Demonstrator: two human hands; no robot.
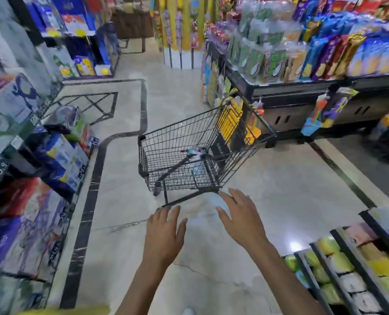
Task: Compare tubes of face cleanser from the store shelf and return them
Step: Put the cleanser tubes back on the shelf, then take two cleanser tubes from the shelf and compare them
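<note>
So the whole thing here hinges on the cart (202, 155) and where its handle (190, 197) sits relative to the person's hands. The cart stands on the floor (280, 189) just ahead of both hands, angled so its basket runs away and to the right, toward the snack shelf (302, 87). The handle bar is the near edge, and its long axis slants from lower left up to the right.

The left hand (165, 233) is flat, fingers spread and holding nothing, fingertips right at the lower-left end of the handle; touching or just short, can't tell with the blur. The right hand (241, 214) is also spread wide and empty, fingertips at the upper-right end of the bar, looks like barely touching. The right one seems a touch nearer.

As for the cleanser tubes: no tube can be made out on any shelf in this view, too smeared. There's something small and teal-white (194, 151) lying in the cart basket, past the handle from the hands, but what it is can't be made out.

Best guess, the next move is both hands closing on that bar, so the slant matters: the right hand reaches further forward than the left.
</note>
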